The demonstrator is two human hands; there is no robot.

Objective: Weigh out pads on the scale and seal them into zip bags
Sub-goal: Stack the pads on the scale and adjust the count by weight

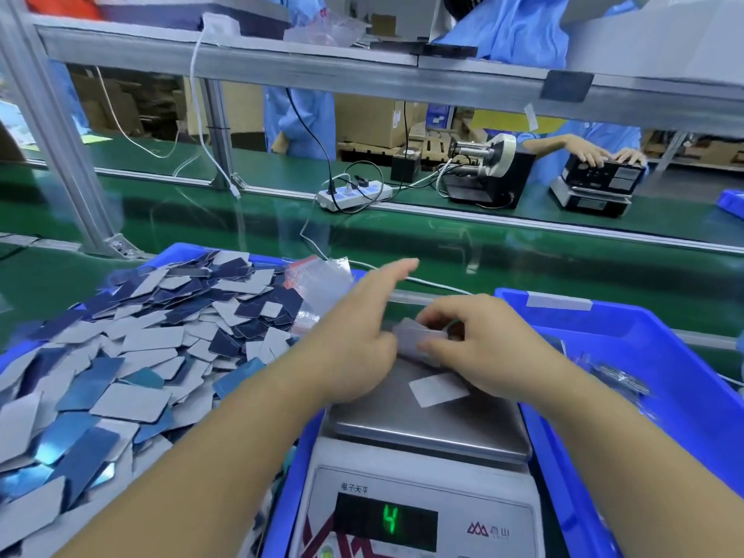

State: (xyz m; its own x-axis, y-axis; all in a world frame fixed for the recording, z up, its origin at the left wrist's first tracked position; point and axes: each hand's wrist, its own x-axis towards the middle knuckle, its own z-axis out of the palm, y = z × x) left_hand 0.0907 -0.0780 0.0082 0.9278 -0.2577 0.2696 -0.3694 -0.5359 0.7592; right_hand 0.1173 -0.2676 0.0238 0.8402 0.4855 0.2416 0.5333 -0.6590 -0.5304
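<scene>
Grey on one face and glossy blue on the other, the pads [133,344] lie heaped in every direction in the blue bin [169,257] on your left, with no common long axis among them. Between your two hands you hold a small stack of pads [418,339] above the far edge of the scale's steel pan [435,426]; its long axis runs roughly left to right and tilts a little down toward your right. Your right hand [479,340] has its fingers curled over the stack, thumb beneath and fingertips on top. Your left hand [362,336] meets the stack's left end with its thumb side, while its forefinger points out straight toward the far side of the desk [563,255]; whether its other fingers pinch the stack is hidden from view.

One single pad [439,389] lies flat on the pan, pale face up, long axis slanting from near-left to far-right. The scale [418,501] shows a green "4" on its display, "电子天平" is printed above it, and a red peaked logo with two small characters sits at its right. Clear zip bags [322,279] with a red strip lie at the far edge of the pad heap. A second blue bin [628,340] stands on your right, just beside the scale.
</scene>
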